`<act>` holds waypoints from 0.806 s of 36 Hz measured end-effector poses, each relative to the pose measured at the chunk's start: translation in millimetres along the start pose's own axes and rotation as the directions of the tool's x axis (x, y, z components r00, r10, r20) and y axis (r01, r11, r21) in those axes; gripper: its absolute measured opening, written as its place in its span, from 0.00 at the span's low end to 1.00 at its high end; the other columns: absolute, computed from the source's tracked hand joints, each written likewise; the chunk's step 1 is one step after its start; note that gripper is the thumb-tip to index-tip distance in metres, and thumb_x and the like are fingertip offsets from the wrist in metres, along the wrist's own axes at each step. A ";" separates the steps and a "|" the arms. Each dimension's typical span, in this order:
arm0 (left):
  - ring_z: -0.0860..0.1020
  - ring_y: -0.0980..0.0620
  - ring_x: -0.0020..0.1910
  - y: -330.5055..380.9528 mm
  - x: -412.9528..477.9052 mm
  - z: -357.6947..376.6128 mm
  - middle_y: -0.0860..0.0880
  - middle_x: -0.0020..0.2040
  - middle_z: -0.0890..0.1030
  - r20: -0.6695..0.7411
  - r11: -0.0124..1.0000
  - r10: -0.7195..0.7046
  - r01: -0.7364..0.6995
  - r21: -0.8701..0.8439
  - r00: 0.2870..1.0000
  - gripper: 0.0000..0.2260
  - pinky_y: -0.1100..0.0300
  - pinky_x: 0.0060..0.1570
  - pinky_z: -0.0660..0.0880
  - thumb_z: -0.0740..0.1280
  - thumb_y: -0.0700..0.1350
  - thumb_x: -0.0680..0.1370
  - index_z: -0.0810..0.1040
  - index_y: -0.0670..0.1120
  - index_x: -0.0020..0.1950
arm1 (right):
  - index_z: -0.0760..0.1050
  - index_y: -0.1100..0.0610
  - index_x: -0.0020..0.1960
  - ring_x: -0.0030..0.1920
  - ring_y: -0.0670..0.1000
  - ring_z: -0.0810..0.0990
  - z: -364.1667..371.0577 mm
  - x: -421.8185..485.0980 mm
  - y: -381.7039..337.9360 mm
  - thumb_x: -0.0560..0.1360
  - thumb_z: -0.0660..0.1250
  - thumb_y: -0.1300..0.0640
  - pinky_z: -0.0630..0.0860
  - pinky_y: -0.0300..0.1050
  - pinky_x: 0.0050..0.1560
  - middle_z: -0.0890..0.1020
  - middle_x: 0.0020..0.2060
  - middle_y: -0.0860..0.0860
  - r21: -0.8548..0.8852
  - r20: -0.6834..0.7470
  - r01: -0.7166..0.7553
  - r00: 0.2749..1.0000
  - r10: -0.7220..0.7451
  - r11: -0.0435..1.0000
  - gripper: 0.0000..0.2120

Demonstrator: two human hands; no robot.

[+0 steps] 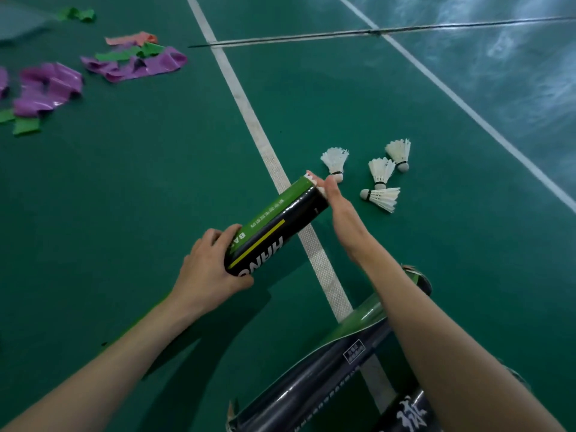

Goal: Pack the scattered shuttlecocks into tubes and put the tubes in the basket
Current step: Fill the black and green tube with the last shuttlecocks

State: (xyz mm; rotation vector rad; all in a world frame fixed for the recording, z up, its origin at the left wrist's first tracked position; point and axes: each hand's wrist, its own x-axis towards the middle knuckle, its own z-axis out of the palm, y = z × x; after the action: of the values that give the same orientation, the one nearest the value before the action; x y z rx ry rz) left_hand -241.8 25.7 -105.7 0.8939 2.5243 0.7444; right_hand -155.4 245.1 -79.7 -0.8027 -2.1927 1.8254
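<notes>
Packing is the step in hand. Your left hand (212, 269) grips the lower end of the green-and-black tube (280, 219), fingers and thumb curled round it. The tube is held tilted above the court floor (156, 188) with its open mouth pointing away from you. Your right hand (339, 210) is at that mouth with fingers straight. It grasps nothing and presses against the white feathers (311, 178) that show at the opening (a shuttlecock not quite seated, by the look of it).

Four shuttlecocks are not yet packed and lie on the floor just past the mouth, right of the white line (258, 132). The nearest shuttlecock (336, 162) is close to your fingertips, and a cluster of three (381, 171) lies further right. Two spare tubes (327, 369) lie on the floor under your right forearm. The basket is out of view.

You look to be partway through filling this tube. Next, seat the feathers fully, then reach for the nearest shuttlecock. It probably needs to go in cork first so the skirts nest, with your left hand keeping the tube steady. How much room is left inside cannot be told.
</notes>
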 end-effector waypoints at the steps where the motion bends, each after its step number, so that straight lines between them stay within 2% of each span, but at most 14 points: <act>1: 0.70 0.49 0.55 2.4 3.3 0.0 0.52 0.54 0.67 -0.003 1.000 0.010 -0.010 -0.007 1.000 0.40 0.47 0.56 0.73 0.76 0.50 0.66 0.63 0.51 0.74 | 0.65 0.39 0.72 0.72 0.42 0.58 -0.3 1.1 -1.5 0.76 0.44 0.32 0.49 0.45 0.72 0.64 0.74 0.46 0.018 0.010 -0.002 1.000 0.002 1.000 0.28; 3: 0.71 0.49 0.55 6.7 10.8 -0.7 0.52 0.54 0.67 0.003 1.000 0.007 -0.007 -0.014 1.000 0.40 0.47 0.56 0.73 0.76 0.50 0.66 0.62 0.51 0.74 | 0.65 0.40 0.72 0.72 0.42 0.60 -1.3 7.9 -3.6 0.75 0.45 0.32 0.51 0.45 0.74 0.66 0.73 0.46 0.040 0.029 -0.010 1.000 0.008 0.999 0.29; 5: 0.71 0.49 0.55 9.3 19.8 -2.6 0.52 0.55 0.67 0.016 1.000 -0.011 0.012 -0.027 1.000 0.40 0.48 0.56 0.73 0.76 0.50 0.66 0.61 0.51 0.75 | 0.64 0.39 0.72 0.73 0.45 0.61 -4.7 18.9 -6.2 0.75 0.47 0.30 0.54 0.52 0.76 0.67 0.73 0.46 -0.004 0.074 -0.019 0.997 0.019 1.000 0.29; 8: 0.71 0.48 0.56 15.9 35.3 -5.0 0.51 0.56 0.67 0.045 0.999 -0.020 0.022 -0.047 0.999 0.41 0.48 0.57 0.73 0.75 0.51 0.66 0.60 0.52 0.75 | 0.66 0.38 0.70 0.71 0.47 0.65 -13.1 35.6 -17.5 0.79 0.48 0.36 0.63 0.56 0.72 0.70 0.70 0.46 -0.076 0.063 -0.049 0.997 0.054 0.996 0.22; 10: 0.71 0.49 0.56 23.2 46.4 -4.9 0.51 0.57 0.67 0.048 0.998 -0.002 0.005 -0.058 0.999 0.41 0.48 0.57 0.73 0.75 0.52 0.67 0.59 0.52 0.75 | 0.70 0.42 0.65 0.66 0.49 0.71 -18.7 41.8 -28.5 0.81 0.48 0.40 0.69 0.54 0.67 0.75 0.64 0.49 -0.050 0.001 -0.081 0.997 0.081 0.995 0.18; 12: 0.71 0.48 0.56 31.5 57.7 -4.7 0.50 0.58 0.68 0.065 0.999 0.014 -0.011 -0.041 0.998 0.41 0.49 0.56 0.73 0.74 0.53 0.67 0.58 0.52 0.76 | 0.75 0.46 0.58 0.60 0.50 0.75 -24.0 44.6 -38.3 0.82 0.49 0.42 0.72 0.52 0.64 0.79 0.54 0.49 0.049 -0.055 -0.135 0.989 0.138 0.990 0.17; 14: 0.70 0.48 0.56 38.6 68.1 -3.4 0.50 0.57 0.68 0.118 1.000 0.025 -0.024 -0.007 0.993 0.40 0.50 0.56 0.73 0.74 0.54 0.67 0.58 0.54 0.75 | 0.76 0.47 0.54 0.56 0.51 0.76 -29.5 45.2 -41.8 0.82 0.50 0.43 0.72 0.51 0.62 0.80 0.48 0.48 0.109 -0.119 -0.202 0.969 0.215 0.973 0.18; 16: 0.70 0.48 0.56 45.6 77.9 -0.5 0.49 0.55 0.68 0.168 1.000 0.025 -0.028 0.015 0.985 0.40 0.50 0.56 0.73 0.74 0.55 0.67 0.59 0.55 0.75 | 0.76 0.49 0.59 0.59 0.52 0.75 -35.7 45.3 -35.8 0.82 0.50 0.43 0.71 0.52 0.62 0.79 0.52 0.47 0.097 -0.203 -0.269 0.937 0.284 0.958 0.19; 18: 0.70 0.47 0.57 51.1 85.7 3.7 0.48 0.56 0.68 0.210 0.999 0.012 -0.021 0.041 0.978 0.40 0.49 0.56 0.73 0.73 0.57 0.67 0.59 0.55 0.75 | 0.73 0.52 0.65 0.61 0.52 0.73 -44.0 44.3 -20.7 0.81 0.54 0.45 0.69 0.52 0.65 0.77 0.60 0.49 0.038 -0.322 -0.358 0.880 0.350 0.933 0.19; 22: 0.69 0.45 0.58 52.5 102.8 10.6 0.47 0.58 0.68 0.228 0.993 0.009 -0.035 0.110 0.974 0.39 0.48 0.57 0.72 0.72 0.58 0.68 0.58 0.54 0.75 | 0.79 0.52 0.57 0.54 0.50 0.74 -67.5 45.1 9.8 0.78 0.62 0.54 0.73 0.45 0.57 0.77 0.61 0.50 -0.062 -0.476 -0.470 0.789 0.388 0.880 0.11; 25: 0.70 0.46 0.58 51.0 111.8 18.3 0.47 0.58 0.68 0.249 0.984 0.008 -0.052 0.171 0.968 0.39 0.49 0.57 0.73 0.72 0.58 0.68 0.58 0.54 0.74 | 0.80 0.45 0.50 0.61 0.54 0.72 -88.1 58.6 26.7 0.75 0.66 0.54 0.72 0.45 0.57 0.74 0.64 0.51 -0.109 -0.519 -0.532 0.751 0.409 0.839 0.07; 29: 0.69 0.46 0.59 50.7 118.4 35.1 0.46 0.60 0.68 0.262 0.963 0.003 -0.074 0.261 0.965 0.39 0.48 0.58 0.72 0.72 0.56 0.68 0.57 0.54 0.75 | 0.78 0.46 0.60 0.65 0.58 0.67 -111.0 84.6 44.0 0.75 0.64 0.53 0.69 0.48 0.63 0.69 0.65 0.55 -0.161 -0.548 -0.597 0.717 0.432 0.786 0.15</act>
State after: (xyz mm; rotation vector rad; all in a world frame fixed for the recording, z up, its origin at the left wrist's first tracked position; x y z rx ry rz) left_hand -287.8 149.9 -122.4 1.0563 2.4098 0.2724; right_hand -162.4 387.5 -112.8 -1.8960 -2.0601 1.2050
